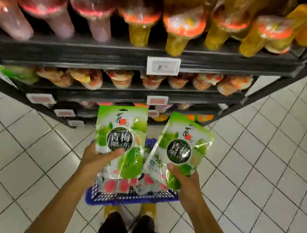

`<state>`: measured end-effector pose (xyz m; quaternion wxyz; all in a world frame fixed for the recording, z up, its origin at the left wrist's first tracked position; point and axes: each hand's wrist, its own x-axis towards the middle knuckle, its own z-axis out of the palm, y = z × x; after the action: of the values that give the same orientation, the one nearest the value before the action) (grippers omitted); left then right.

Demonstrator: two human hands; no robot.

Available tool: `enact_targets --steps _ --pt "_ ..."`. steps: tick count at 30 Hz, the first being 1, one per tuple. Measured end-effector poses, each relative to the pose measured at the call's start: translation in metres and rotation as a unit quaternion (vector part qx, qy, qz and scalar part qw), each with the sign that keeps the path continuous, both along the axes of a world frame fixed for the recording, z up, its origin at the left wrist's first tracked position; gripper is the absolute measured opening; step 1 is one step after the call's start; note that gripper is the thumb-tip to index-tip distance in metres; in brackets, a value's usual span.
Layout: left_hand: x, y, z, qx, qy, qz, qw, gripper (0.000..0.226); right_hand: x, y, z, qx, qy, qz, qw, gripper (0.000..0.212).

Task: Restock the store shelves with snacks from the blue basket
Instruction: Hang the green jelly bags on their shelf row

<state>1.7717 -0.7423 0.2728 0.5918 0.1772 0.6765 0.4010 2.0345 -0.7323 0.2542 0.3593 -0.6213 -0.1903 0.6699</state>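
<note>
Snacks are being lifted from the basket (129, 199) at lower centre of the frame: one green pouch (120, 133) is being gripped at its lower edge by the left hand (93, 157), a second pouch (181, 148) by the right hand (186, 182). Both are being held upright above the basket, where pink-labelled packs (117, 185) are lying. The shelves (106, 56) are being faced across the upper frame. Judged best: a matching green row should be sought, and pouches kept label-forward, one placed at a time.
</note>
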Motion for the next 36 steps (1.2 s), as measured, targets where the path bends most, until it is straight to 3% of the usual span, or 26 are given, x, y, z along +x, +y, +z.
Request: enact_targets --steps 4,7,12,17,21,26,31,36 --pt "-0.008 0.023 0.118 0.075 0.037 -0.011 0.996 0.060 0.001 0.020 0.116 0.079 0.010 -0.015 0.997 0.057" --pt "-0.014 0.037 0.204 0.161 0.053 -0.041 0.985 0.046 -0.002 0.032 0.200 0.141 0.008 -0.033 0.990 0.051" --pt "-0.025 0.054 0.328 0.281 0.079 -0.078 0.953 0.073 -0.010 0.041 0.324 0.264 0.025 -0.067 0.962 0.043" --pt "-0.024 0.061 0.427 0.385 0.132 -0.118 0.906 0.042 0.000 0.046 0.422 0.392 0.023 -0.086 0.915 0.045" --pt "-0.021 0.072 0.487 0.447 0.160 -0.105 0.874 0.031 0.024 0.053 0.476 0.465 -0.014 -0.108 0.878 0.067" --pt "0.002 0.087 0.545 0.503 0.152 -0.107 0.844 0.045 0.046 0.059 0.529 0.479 -0.075 -0.121 0.866 0.087" --pt "0.029 0.111 0.583 0.541 0.156 -0.103 0.820 0.049 0.069 0.072 0.574 0.535 -0.051 -0.113 0.835 0.063" --pt "0.060 0.141 0.628 0.579 0.113 -0.106 0.800 0.050 0.097 0.102 0.638 0.591 -0.068 -0.100 0.798 0.071"
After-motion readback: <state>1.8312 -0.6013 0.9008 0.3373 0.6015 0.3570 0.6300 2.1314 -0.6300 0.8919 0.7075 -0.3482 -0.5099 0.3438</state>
